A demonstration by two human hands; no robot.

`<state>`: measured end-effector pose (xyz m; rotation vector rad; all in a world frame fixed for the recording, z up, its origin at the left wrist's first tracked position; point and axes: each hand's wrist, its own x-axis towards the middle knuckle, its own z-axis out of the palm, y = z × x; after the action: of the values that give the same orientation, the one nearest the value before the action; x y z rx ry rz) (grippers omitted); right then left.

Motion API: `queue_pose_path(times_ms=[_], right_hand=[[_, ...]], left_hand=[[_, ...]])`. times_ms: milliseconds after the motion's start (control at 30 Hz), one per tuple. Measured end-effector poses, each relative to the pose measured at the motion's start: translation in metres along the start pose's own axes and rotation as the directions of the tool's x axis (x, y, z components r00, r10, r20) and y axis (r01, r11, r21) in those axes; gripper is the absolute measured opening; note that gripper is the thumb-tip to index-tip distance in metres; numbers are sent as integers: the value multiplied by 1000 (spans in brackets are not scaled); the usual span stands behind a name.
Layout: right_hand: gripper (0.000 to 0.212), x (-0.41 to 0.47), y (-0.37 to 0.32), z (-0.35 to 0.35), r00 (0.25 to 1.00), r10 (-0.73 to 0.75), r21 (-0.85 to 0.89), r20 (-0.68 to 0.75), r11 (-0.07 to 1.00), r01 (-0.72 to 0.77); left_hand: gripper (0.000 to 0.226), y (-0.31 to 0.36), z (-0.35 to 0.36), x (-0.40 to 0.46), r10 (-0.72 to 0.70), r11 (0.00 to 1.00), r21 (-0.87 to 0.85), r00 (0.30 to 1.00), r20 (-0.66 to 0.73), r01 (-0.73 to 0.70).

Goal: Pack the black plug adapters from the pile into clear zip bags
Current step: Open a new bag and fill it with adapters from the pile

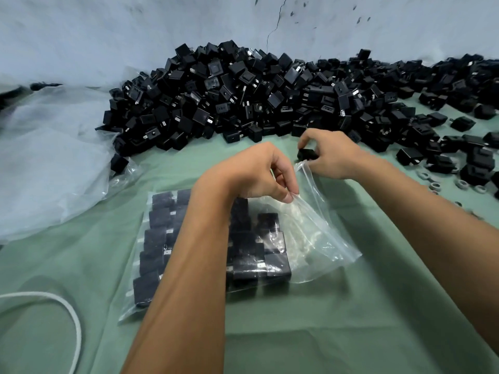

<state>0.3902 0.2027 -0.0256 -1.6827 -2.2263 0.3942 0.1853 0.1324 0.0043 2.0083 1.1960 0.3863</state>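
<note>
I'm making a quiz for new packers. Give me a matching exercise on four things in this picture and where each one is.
1. loose adapter
2. zip bag
3. white cord
4. adapter pile

A. against the wall
B. bottom left on the cloth
C. held in the right hand
D. mouth pinched by the left hand

Pairs: 1-C, 2-D, 3-B, 4-A

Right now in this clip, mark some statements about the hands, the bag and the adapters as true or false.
1. The right hand holds a black plug adapter. True.
2. The left hand rests flat on the green cloth. False: it pinches the clear zip bag at its opening.
3. The bag already holds adapters in rows. True.
4. The adapter pile lies nearer the person than the bag. False: it lies beyond it, against the wall.
5. A white cord lies at the lower left. True.
</note>
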Motion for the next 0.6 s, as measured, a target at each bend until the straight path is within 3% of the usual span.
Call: queue_pose_path(times_ms=[100, 167, 233, 333, 400, 500, 600], right_hand=[[29, -29, 8, -19, 995, 93, 253, 35, 962, -99], [31, -51, 8, -36, 993, 59, 430, 105, 897, -99], [36, -70, 2, -52, 960, -40, 518, 277, 848, -114], [30, -85, -11, -55, 873, -123, 443, 473, 889, -115], [13, -87, -19, -44, 891, -99, 396, 442, 913, -95], [13, -90, -26, -27, 931, -97, 403, 351, 913, -57], [13, -92, -27, -28, 883, -179, 416, 435, 909, -21]], left_hand=[[19, 0, -1, 1, 29, 1000, -4, 999, -29, -29], [20, 1, -1, 2, 41, 999, 8, 998, -53, -41], [19, 4, 0, 3, 53, 998, 21, 996, -70, -51], [18, 11, 2, 2, 82, 997, 19, 993, -83, -81], [18, 16, 3, 1, 110, 994, 10, 990, -87, -110], [20, 22, 1, 0, 153, 988, 17, 984, -94, -153], [17, 23, 0, 0, 172, 985, 24, 981, -90, -170]])
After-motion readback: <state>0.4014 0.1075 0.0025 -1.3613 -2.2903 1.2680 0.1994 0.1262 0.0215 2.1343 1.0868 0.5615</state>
